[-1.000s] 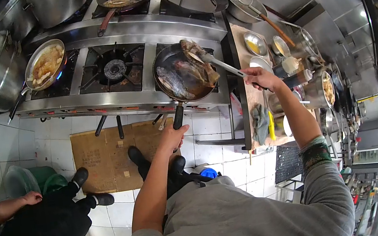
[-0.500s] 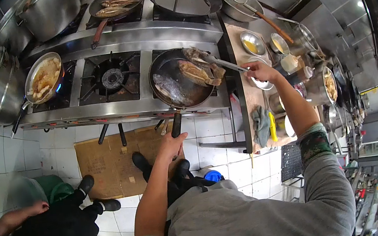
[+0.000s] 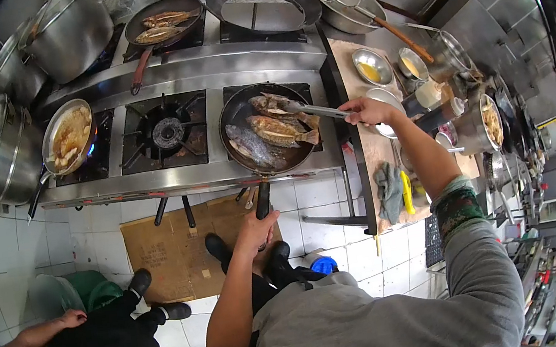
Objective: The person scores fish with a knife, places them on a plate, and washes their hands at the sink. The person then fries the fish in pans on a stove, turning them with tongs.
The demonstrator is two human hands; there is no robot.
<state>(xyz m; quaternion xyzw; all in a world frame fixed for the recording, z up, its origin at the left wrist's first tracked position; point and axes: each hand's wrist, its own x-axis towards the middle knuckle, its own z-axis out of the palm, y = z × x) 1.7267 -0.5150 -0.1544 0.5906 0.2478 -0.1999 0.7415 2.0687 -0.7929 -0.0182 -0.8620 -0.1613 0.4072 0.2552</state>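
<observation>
My left hand [image 3: 256, 231] is wrapped round the black handle of a frying pan [image 3: 233, 111] on the front right burner. Three fish lie in that pan: a browned fish [image 3: 281, 131] in the middle, a grey-skinned fish [image 3: 253, 147] at the left, and another fish [image 3: 270, 104] at the far side. My right hand [image 3: 370, 112] is closed on metal tongs [image 3: 320, 110], whose tips reach the far fish inside the pan. Whether the tips pinch it is hard to make out.
A lit burner heats a smaller pan [image 3: 70, 138] at left. Behind are a pan with browned fish [image 3: 165, 32] and a large wok ring [image 3: 263, 3]. Bowls [image 3: 373, 66], a glove [image 3: 389, 192] and bottles [image 3: 449, 112] crowd the right counter. A co-worker [image 3: 90, 345] sits at lower left.
My right hand has moved left with the tongs. The far fish, held up over the pan's edge before, now lies lower inside the pan. My left hand stays on the handle.
</observation>
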